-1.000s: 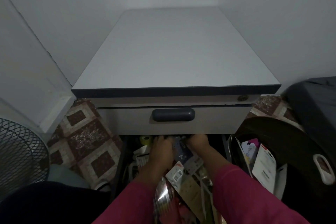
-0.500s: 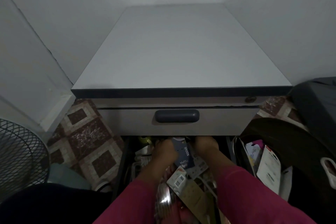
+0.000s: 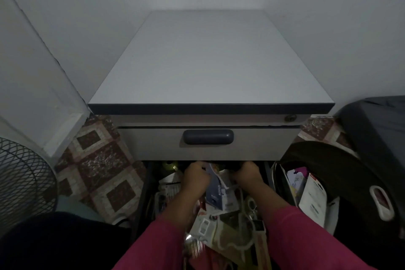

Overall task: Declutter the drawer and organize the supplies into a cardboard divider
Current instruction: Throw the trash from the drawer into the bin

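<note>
Pink-sleeved arms reached into the open drawer (image 3: pixel 144 195); the left hand (image 3: pixel 196 176) pinched a dark blue packet (image 3: pixel 215 193), the right hand (image 3: pixel 248 173) curled, its grip unclear.

No readable text anywhere. Only blurred white print on dark blue packet (image 3: pixel 215 190) between left hand (image 3: pixel 195 176) and right hand (image 3: pixel 247 173).

The cabinet top (image 3: pixel 208 59) looks like smooth, matt grey laminate with a darker edge band, and the drawer handle (image 3: pixel 208 136) like matt dark plastic. The floor tiles (image 3: pixel 98 160) show a speckled, stone-like pattern. The fan guard (image 3: pixel 24 182) is thin wire mesh. The sleeves (image 3: pixel 306 239) are soft magenta cloth. A glossy, crinkled wrapper (image 3: pixel 194 245) catches light among printed card packets (image 3: pixel 219 193).
</note>
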A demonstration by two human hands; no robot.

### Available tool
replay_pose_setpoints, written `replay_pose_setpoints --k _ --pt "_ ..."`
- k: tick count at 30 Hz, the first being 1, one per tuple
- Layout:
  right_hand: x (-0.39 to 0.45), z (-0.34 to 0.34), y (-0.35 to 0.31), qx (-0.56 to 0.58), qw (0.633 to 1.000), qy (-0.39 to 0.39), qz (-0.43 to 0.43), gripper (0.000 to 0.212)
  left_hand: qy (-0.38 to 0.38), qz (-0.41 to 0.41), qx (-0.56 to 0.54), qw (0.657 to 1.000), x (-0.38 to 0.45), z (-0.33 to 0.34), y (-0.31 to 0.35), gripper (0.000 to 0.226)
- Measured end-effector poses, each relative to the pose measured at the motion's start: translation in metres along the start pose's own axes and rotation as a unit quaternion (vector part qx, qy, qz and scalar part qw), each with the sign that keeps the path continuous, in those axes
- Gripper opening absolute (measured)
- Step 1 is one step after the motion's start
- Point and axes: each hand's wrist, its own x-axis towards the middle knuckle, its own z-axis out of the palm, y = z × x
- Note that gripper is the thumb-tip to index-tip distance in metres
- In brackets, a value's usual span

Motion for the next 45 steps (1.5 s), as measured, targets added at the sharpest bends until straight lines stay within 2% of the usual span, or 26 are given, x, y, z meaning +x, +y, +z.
replay_pose_setpoints --k 2,6,8,10,12,16,22,25,27,29,32,34,35,38,41,45 --pt "-0.006 -0.004 -0.002 -0.009 0.999 -0.029 0.029 0.049 0.028 0.002 -0.011 1.000 -0.010 -0.008 0.002 0.029" --pt "-0.021 -0.011 -0.010 -0.067 0.993 -0.083 0.046 0.038 0.097 0.038 -0.001 0.995 -0.032 -0.018 -0.003 0.030" --pt "-0.028 -0.010 -0.013 -0.063 0.993 -0.099 0.031 0.045 0.134 0.050 0.063 0.988 -0.040 -0.022 -0.006 0.032" --pt "-0.039 -0.007 -0.015 -0.038 0.993 -0.104 0.029 0.061 0.138 0.058 0.123 0.981 -0.047 -0.027 -0.006 0.034" --pt "-0.045 -0.003 -0.016 -0.038 0.996 -0.077 0.008 0.060 0.126 0.062 0.125 0.982 -0.053 -0.032 -0.002 0.033" --pt "-0.060 -0.002 -0.020 0.006 0.999 -0.002 -0.042 0.037 0.085 0.035 -0.011 0.996 -0.064 -0.043 0.005 0.034" --pt "-0.070 -0.011 -0.021 0.011 0.996 0.064 -0.066 0.025 0.118 -0.047 -0.093 0.988 -0.077 -0.050 -0.009 0.024" --pt "-0.079 -0.019 -0.018 0.036 0.991 0.107 -0.072 0.027 0.147 -0.060 -0.105 0.982 -0.093 -0.051 -0.015 0.026" --pt "-0.083 -0.024 -0.015 0.071 0.991 0.101 -0.046 0.029 0.172 -0.076 -0.077 0.979 -0.097 -0.050 -0.024 0.026" --pt "-0.087 -0.028 -0.013 0.101 0.993 0.067 0.015 0.027 0.182 -0.095 -0.055 0.977 -0.097 -0.048 -0.033 0.027" --pt "-0.094 -0.025 -0.009 0.136 0.985 -0.047 0.093 0.019 0.173 -0.123 0.055 0.976 -0.106 -0.045 -0.038 0.024" --pt "-0.109 -0.022 -0.012 0.075 0.986 -0.104 0.103 0.008 0.147 -0.133 0.162 0.966 -0.113 -0.044 -0.041 0.027" --pt "-0.116 -0.019 -0.013 0.016 0.988 -0.118 0.095 0.010 0.139 -0.140 0.197 0.960 -0.116 -0.042 -0.043 0.029" --pt "-0.131 -0.012 -0.011 -0.162 0.982 -0.087 0.040 0.035 0.122 -0.142 0.258 0.948 -0.119 -0.037 -0.048 0.034" --pt "-0.139 -0.005 -0.009 -0.172 0.981 -0.092 0.018 0.043 0.122 -0.136 0.287 0.940 -0.118 -0.035 -0.054 0.039" --pt "-0.146 -0.001 -0.006 -0.146 0.985 -0.084 0.021 0.037 0.109 -0.160 0.250 0.949 -0.118 -0.033 -0.059 0.052"
